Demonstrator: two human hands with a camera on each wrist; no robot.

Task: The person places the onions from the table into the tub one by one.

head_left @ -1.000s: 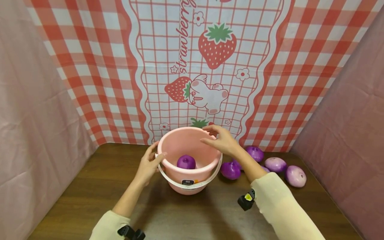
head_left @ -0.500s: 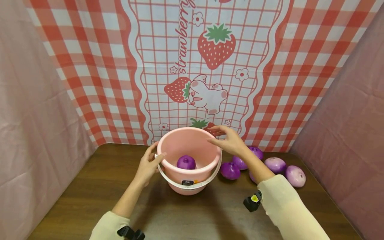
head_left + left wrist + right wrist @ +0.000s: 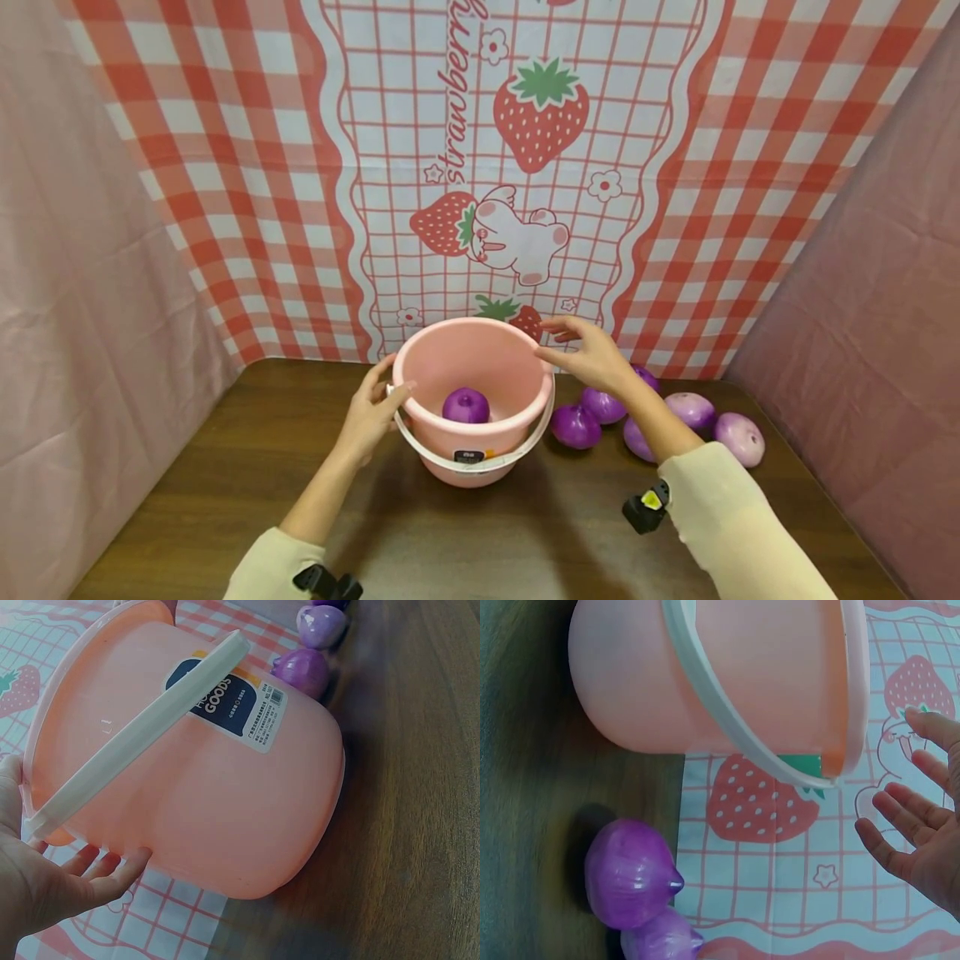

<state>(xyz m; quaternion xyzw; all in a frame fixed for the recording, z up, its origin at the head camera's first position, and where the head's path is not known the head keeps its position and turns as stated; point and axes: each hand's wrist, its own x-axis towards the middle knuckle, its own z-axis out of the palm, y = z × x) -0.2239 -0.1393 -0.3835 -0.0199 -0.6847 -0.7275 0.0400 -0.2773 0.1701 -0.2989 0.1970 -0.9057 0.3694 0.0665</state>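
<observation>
In the middle of the head view, a pink bucket (image 3: 480, 441) is set upright on the bench (image 3: 465, 550), and one purple onion (image 3: 466, 406) is seen inside it. The bucket's left rim is gripped by the left hand (image 3: 367, 415), with the thumb over the edge and the fingers against the outer wall. Nothing is held by the right hand (image 3: 588, 354); its fingers are spread near the right rim, apart from the bucket. The other onions (image 3: 576, 427) are grouped at the right of the frame. The step in hand is judged to be the filling of the bucket. For the next move, another onion should probably be picked with the right hand, while the bucket is steadied.
</observation>
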